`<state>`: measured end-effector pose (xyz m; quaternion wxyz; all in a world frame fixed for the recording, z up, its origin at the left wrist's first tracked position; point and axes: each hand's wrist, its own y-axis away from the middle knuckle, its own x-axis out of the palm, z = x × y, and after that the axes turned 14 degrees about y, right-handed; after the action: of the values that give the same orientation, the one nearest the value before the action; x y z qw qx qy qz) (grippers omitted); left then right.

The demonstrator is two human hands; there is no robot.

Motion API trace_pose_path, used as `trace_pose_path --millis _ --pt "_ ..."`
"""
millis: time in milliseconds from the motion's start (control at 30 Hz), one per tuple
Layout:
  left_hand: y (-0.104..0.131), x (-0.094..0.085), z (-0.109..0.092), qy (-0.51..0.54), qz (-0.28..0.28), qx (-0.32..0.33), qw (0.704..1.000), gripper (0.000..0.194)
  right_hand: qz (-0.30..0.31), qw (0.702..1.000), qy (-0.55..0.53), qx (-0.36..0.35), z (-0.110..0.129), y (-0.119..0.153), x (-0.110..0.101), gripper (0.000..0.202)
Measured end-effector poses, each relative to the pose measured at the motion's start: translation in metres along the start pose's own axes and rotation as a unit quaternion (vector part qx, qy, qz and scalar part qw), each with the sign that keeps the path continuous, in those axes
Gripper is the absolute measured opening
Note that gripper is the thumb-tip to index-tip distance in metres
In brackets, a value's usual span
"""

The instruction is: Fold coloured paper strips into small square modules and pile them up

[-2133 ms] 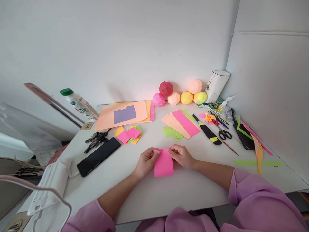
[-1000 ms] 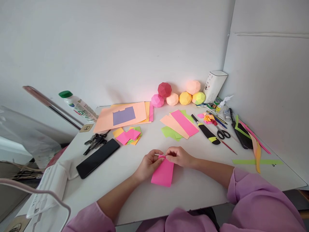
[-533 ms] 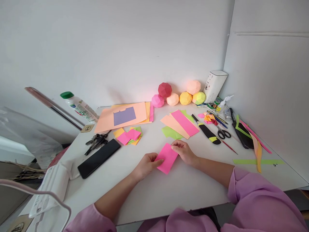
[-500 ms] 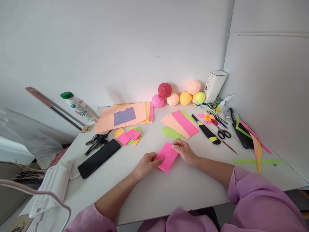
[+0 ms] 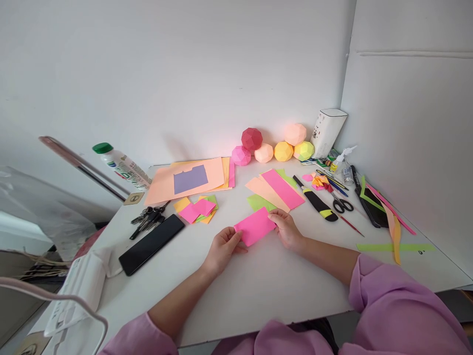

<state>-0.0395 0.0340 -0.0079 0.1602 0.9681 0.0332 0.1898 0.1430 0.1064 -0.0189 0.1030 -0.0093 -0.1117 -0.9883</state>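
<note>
A bright pink rectangle of paper (image 5: 255, 227) is held a little above the table, its long side running nearly sideways. My left hand (image 5: 223, 250) pinches its left end, thumb on top. At the right end, the fingers of my right hand (image 5: 285, 229) are closed on the edge. Just behind the sheet lie fanned paper strips: a pink strip (image 5: 284, 189), a peach strip (image 5: 264, 190) and green strips (image 5: 258, 202). Small paper squares (image 5: 198, 209) in pink, orange and green lie to the left of my hands.
Left: a black phone (image 5: 152, 243), keys (image 5: 149, 218), a power strip (image 5: 78, 291), a bottle (image 5: 120, 165). Back: peach sheets (image 5: 162, 183), faceted paper balls (image 5: 284, 151). Right: a box cutter (image 5: 320, 204), scissors (image 5: 342, 204), glue bottles (image 5: 337, 162), offcut strips (image 5: 396, 241).
The pink paper has been turned from a slanting upright position to nearly sideways and moved slightly farther from me. Both hands still grip it at its ends.
</note>
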Motion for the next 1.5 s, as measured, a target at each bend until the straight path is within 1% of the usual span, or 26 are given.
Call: trace_pose_path --millis 133,200,267,400,533,800,933,1000,1067,1133,1167,1233,1300,1367,1433,1500 --pt "0.002 0.003 0.002 0.004 0.018 -0.013 1.000 0.034 0.004 1.000 -0.014 -0.005 0.001 0.000 0.001 0.023" --pt "0.002 0.006 0.003 0.008 0.035 -0.012 0.999 0.036 0.008 1.000 -0.019 -0.007 0.002 0.001 0.001 0.023" --pt "0.003 0.009 0.002 0.003 0.039 -0.011 0.999 0.039 0.011 1.000 -0.022 -0.009 0.002 0.001 0.002 0.023" --pt "0.004 0.009 0.002 0.003 0.007 -0.010 1.000 0.033 0.009 1.000 -0.026 -0.010 0.001 0.001 0.002 0.021" --pt "0.004 0.008 0.001 0.017 -0.014 0.000 1.000 0.035 0.002 1.000 -0.003 -0.006 0.001 0.000 0.002 0.022" --pt "0.004 0.007 0.001 0.015 -0.046 0.042 0.998 0.031 -0.005 1.000 0.008 -0.003 0.001 0.000 0.001 0.020" --pt "0.001 0.002 0.004 0.049 -0.057 0.059 0.995 0.028 0.012 1.000 0.000 -0.008 -0.001 0.000 0.001 0.014" --pt "0.000 -0.001 0.002 0.060 -0.056 0.069 0.994 0.026 0.042 0.999 -0.012 -0.013 -0.001 0.000 -0.001 0.013" --pt "-0.001 -0.005 -0.001 0.070 -0.047 0.077 0.993 0.024 0.096 0.995 -0.019 -0.018 0.000 -0.001 -0.003 0.013" --pt "-0.001 -0.008 -0.006 0.090 -0.024 0.072 0.993 0.025 0.156 0.988 -0.016 -0.019 0.003 -0.003 -0.006 0.014" --pt "-0.001 -0.009 -0.008 0.099 -0.004 0.058 0.993 0.025 0.178 0.984 -0.011 -0.019 0.005 -0.004 -0.007 0.015" --pt "0.000 -0.008 -0.010 0.100 0.049 0.001 0.994 0.025 0.214 0.977 0.009 -0.023 0.010 -0.004 -0.009 0.020" --pt "0.003 -0.005 -0.010 0.062 0.112 -0.074 0.989 0.022 0.252 0.966 0.046 -0.035 0.014 -0.003 -0.011 0.026" --pt "0.006 0.000 -0.009 -0.006 0.165 -0.125 0.978 0.017 0.304 0.947 0.097 -0.043 0.016 0.002 -0.009 0.028" --pt "0.008 0.004 -0.006 -0.072 0.189 -0.136 0.970 0.015 0.349 0.923 0.153 -0.047 0.014 0.008 -0.006 0.025" --pt "0.010 0.007 -0.005 -0.116 0.189 -0.127 0.967 0.014 0.375 0.901 0.209 -0.065 0.010 0.014 -0.001 0.022"
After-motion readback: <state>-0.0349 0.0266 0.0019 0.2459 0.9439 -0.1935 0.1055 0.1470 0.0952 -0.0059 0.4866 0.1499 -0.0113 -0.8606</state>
